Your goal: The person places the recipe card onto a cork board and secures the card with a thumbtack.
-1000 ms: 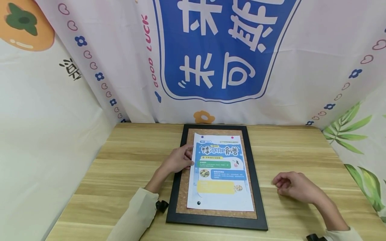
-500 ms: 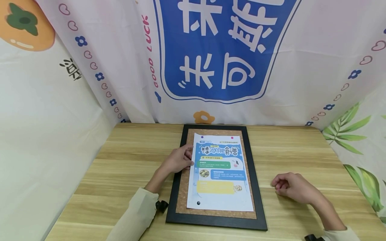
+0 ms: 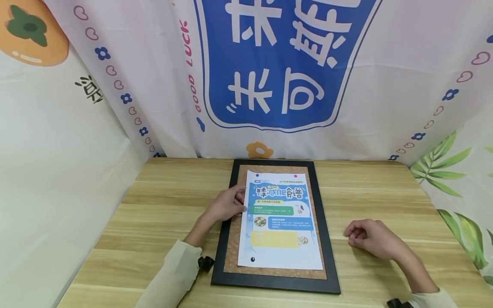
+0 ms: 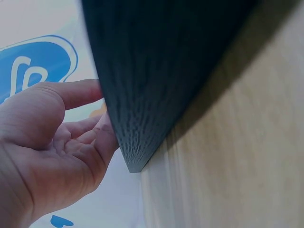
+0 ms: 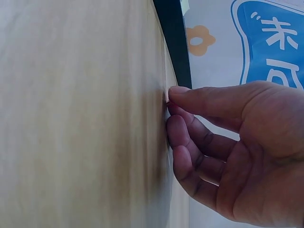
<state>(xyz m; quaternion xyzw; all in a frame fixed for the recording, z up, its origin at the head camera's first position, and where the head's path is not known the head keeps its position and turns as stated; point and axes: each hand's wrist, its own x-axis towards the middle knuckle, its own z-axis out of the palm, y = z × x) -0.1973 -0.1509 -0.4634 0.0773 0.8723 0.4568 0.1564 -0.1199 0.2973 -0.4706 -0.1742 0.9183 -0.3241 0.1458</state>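
Note:
A printed sheet (image 3: 279,254) lies on a cork board (image 3: 233,239) with a black frame (image 3: 275,283). Pins show at three of its corners: purple (image 3: 257,175) top left, pink (image 3: 295,176) top right, black (image 3: 252,259) bottom left. My left hand (image 3: 227,204) reaches over the frame's left side, its fingertips resting at the sheet's left edge; the frame hides the tips in the left wrist view. Right of the board, my right hand (image 3: 375,239) is low over the table. Between its thumb and index finger it pinches a tiny dark red push pin (image 5: 168,103), mostly hidden.
The board lies on a wood-grain table (image 3: 154,192), its far end near the back edge. Behind hangs a printed cloth (image 3: 169,107) with a blue sign; more cloth encloses both sides. Table surface extends left and right of the board.
My right hand has shifted slightly left, a little closer to the board. The left hand keeps its place at the sheet's edge, and the sheet and pins look the same.

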